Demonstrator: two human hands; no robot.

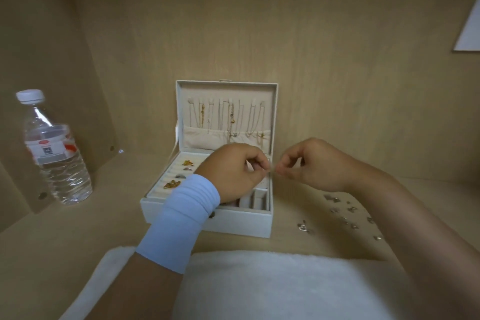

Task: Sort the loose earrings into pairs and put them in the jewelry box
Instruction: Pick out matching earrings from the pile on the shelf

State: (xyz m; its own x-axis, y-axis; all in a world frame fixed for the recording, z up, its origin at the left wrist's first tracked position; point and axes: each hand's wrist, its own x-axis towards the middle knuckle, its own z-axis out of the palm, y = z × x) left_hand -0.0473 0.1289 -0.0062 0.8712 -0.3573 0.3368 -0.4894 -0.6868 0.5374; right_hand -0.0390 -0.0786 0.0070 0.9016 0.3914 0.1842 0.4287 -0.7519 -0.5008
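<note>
An open white jewelry box [241, 223] stands in the middle of the wooden surface, with necklaces hanging inside its raised lid [226, 114]. Gold and silver pieces [179, 176] sit in the ring rolls at its left. Above the box's right side, my left hand [233, 174], with a white wristband, and my right hand [309, 166] meet fingertip to fingertip. Both pinch a tiny earring [272, 169] between them, too small to make out. Several loose silver earrings [345, 213] lie scattered on the surface to the right of the box.
A clear plastic water bottle [52, 153] with a white cap stands at the left by a wooden side panel. A white fluffy cloth [259, 286] lies at the front edge. A wooden back wall rises behind the box.
</note>
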